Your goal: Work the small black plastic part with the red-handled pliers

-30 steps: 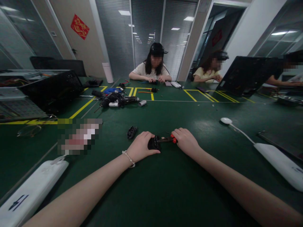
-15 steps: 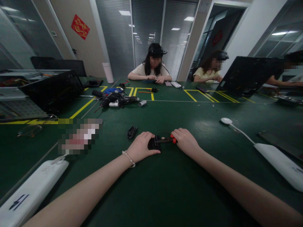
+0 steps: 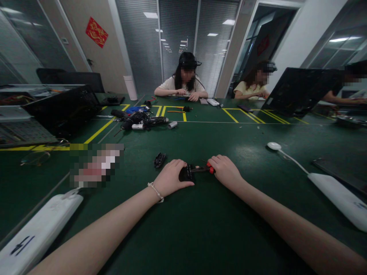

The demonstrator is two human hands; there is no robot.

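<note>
A small black part [image 3: 187, 174] lies under the fingers of my left hand [image 3: 171, 176], gripped between thumb and fingers near the middle of the green table [image 3: 200, 236]. My right hand [image 3: 226, 169] is closed round the red handles of a pair of pliers [image 3: 204, 169]. The dark jaws point left and reach the black part; whether they bite on it is too small to tell. Just up and left of my left hand sits another black piece [image 3: 159, 160].
Beyond my hands lies a heap of dark tools and cables [image 3: 140, 119]. White power banks [image 3: 43, 233] rest at left and right [image 3: 335, 196]. Glasses [image 3: 37, 157] lie at the left. Black panels [image 3: 65, 110] stand on both sides. People sit across the table.
My hands, the pliers and the black part have hardly moved. Across the table, a person's hand has shifted slightly.
</note>
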